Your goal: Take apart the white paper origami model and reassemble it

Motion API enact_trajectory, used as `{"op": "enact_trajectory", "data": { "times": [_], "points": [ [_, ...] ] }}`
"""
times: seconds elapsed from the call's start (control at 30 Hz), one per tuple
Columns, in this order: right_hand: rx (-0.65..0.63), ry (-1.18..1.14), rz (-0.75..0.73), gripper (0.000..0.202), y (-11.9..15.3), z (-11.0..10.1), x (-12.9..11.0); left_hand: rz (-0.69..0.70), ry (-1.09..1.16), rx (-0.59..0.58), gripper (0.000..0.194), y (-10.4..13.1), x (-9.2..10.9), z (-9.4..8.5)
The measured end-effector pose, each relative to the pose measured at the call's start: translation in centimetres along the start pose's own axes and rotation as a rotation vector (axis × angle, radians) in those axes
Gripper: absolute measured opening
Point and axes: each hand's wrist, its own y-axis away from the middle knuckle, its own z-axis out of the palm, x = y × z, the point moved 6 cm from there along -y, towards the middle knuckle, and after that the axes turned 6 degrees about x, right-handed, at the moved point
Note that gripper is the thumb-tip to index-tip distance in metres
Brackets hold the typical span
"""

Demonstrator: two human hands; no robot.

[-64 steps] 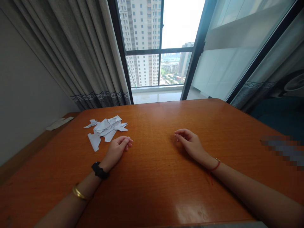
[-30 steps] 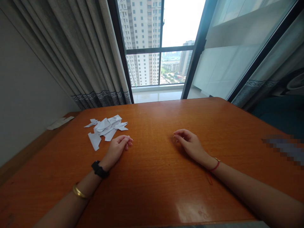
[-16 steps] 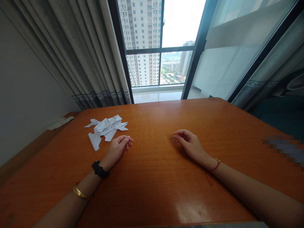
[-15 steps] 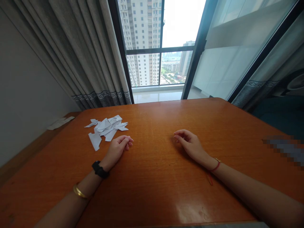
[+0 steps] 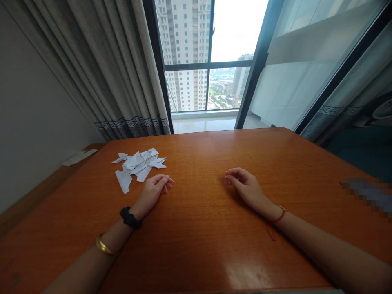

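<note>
My left hand rests on the wooden table with its fingers curled in and the thumb against them. Nothing shows in its grasp. Just beyond it lies a loose pile of white paper pieces, some folded or torn, with one piece apart at the near left side. My right hand lies on its side across from the left, fingers loosely bent and a gap between thumb and forefinger. It holds nothing. The two hands are well apart and neither touches the paper.
The orange-brown table fills the lower view. Some pale flat sheets lie past its left edge. A blurred, pixelated item sits at the right edge. Behind stand a grey curtain and a window frame.
Both hands hold the same pose on the table, and the paper pile is unmoved. Only the view has shifted very slightly.
</note>
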Motion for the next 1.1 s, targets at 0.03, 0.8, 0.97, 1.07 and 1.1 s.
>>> {"op": "enact_trajectory", "data": {
  "times": [0.03, 0.8, 0.97, 1.07, 1.1],
  "points": [
    [-0.001, 0.002, -0.004, 0.023, 0.00, -0.01, -0.03, -0.004, 0.010, 0.006, 0.033, -0.02, -0.02, -0.04],
    [0.001, -0.011, 0.010, 0.024, 0.09, -0.03, -0.45, -0.041, 0.064, 0.011, 0.033, -0.21, -0.52, -0.17],
    [0.002, -0.009, 0.012, 0.024, 0.09, 0.00, -0.38, -0.022, 0.056, 0.010, 0.032, -0.24, -0.47, -0.13],
    [0.005, -0.013, 0.009, 0.025, 0.08, 0.01, -0.38, -0.020, 0.052, 0.011, 0.032, -0.22, -0.41, -0.12],
    [0.004, -0.014, 0.010, 0.025, 0.08, 0.02, -0.38, -0.023, 0.052, 0.012, 0.032, -0.21, -0.41, -0.12]
  ]
}}
